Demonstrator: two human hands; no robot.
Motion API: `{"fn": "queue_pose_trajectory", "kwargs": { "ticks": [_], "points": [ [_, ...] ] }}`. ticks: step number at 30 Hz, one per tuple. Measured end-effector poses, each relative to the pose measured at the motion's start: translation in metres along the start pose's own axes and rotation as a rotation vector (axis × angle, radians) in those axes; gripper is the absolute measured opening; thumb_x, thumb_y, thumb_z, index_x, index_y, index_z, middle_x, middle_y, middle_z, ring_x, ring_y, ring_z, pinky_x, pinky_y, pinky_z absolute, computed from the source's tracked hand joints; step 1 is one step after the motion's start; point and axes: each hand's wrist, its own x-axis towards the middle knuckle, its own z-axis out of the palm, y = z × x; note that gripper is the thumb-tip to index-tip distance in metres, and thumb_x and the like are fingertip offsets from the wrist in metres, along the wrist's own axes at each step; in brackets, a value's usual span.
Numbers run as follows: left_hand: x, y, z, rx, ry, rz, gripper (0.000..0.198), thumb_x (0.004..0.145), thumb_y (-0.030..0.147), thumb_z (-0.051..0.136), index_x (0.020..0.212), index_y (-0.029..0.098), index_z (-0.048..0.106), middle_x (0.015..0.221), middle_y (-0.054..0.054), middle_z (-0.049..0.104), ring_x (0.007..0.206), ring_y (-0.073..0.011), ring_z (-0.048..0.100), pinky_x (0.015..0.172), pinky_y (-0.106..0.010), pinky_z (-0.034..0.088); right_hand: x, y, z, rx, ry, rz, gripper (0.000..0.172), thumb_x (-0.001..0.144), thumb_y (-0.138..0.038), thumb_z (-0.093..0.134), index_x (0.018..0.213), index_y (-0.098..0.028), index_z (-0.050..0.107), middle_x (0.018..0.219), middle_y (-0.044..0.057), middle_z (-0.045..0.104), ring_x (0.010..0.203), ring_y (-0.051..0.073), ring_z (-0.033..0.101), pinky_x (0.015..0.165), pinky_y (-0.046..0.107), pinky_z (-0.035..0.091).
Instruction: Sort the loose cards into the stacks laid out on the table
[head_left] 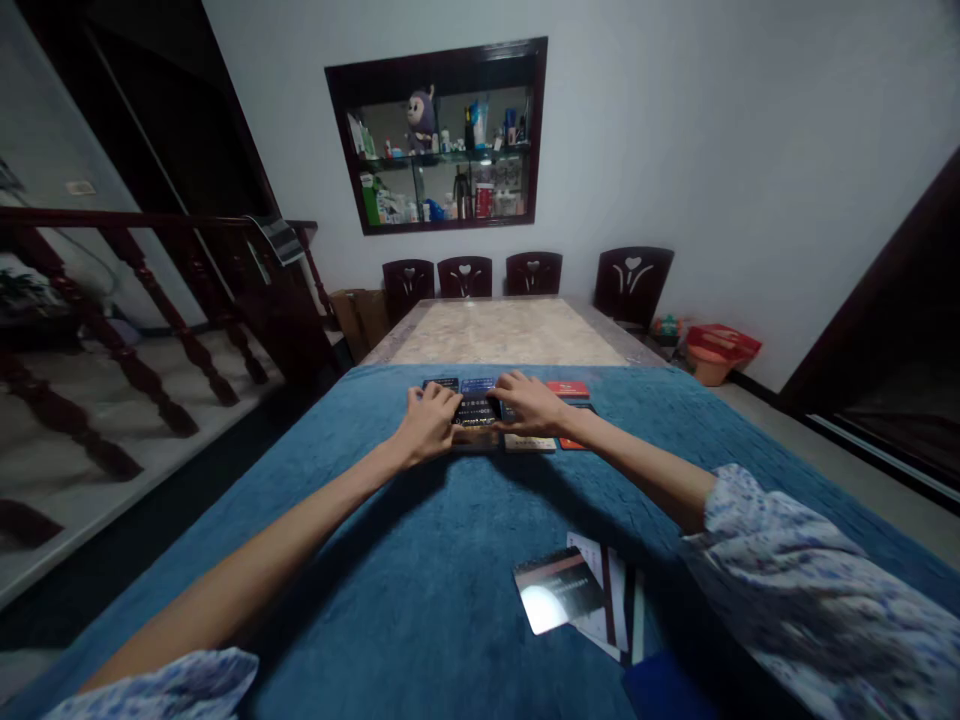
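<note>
A black card with pale print (pixel 476 408) lies between my two hands at the far part of the blue cloth. My left hand (pixel 429 425) grips its left edge, fingers curled over the top. On its other side, my right hand (pixel 529 405) pinches the right edge. Just below the black card shows a brownish card (pixel 476 437). Around my hands other cards lie in rows: a dark card (pixel 441 383), a blue card (pixel 477 384), a red card (pixel 568 389), a cream card (pixel 530 444) and an orange-red card (pixel 574 443), partly hidden by my right wrist.
Closer to me, a shiny dark card (pixel 562 590) overlaps some white cards (pixel 600 565), with a blue flat item (pixel 667 688) beside them. The blue cloth (pixel 405 600) covers the near part of the table (pixel 510 330). Chairs (pixel 634 285) stand along the far end.
</note>
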Motion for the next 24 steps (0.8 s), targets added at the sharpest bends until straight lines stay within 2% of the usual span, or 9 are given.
{"fn": "queue_pose_trajectory", "kwargs": {
  "ticks": [9, 24],
  "points": [
    [0.015, -0.039, -0.001, 0.021, -0.095, -0.099, 0.043, 0.088, 0.029, 0.058, 0.130, 0.020, 0.057, 0.128, -0.014, 0.060, 0.118, -0.0352, 0.046, 0.093, -0.052, 0.036, 0.051, -0.005, -0.005, -0.006, -0.107, 0.035, 0.051, 0.088, -0.051, 0.063, 0.128, -0.020, 0.061, 0.125, 0.016, 0.056, 0.117, 0.031, 0.046, 0.084, 0.038, 0.042],
    [0.047, -0.079, 0.019, 0.000, -0.204, -0.218, 0.040, 0.086, 0.021, 0.055, 0.126, 0.019, 0.057, 0.128, -0.014, 0.059, 0.122, -0.0353, 0.045, 0.096, -0.055, 0.037, 0.114, 0.008, 0.011, -0.011, -0.174, 0.067, 0.041, 0.085, -0.041, 0.064, 0.120, -0.019, 0.065, 0.129, 0.016, 0.054, 0.123, 0.033, 0.045, 0.090, 0.041, 0.046]
  ]
}}
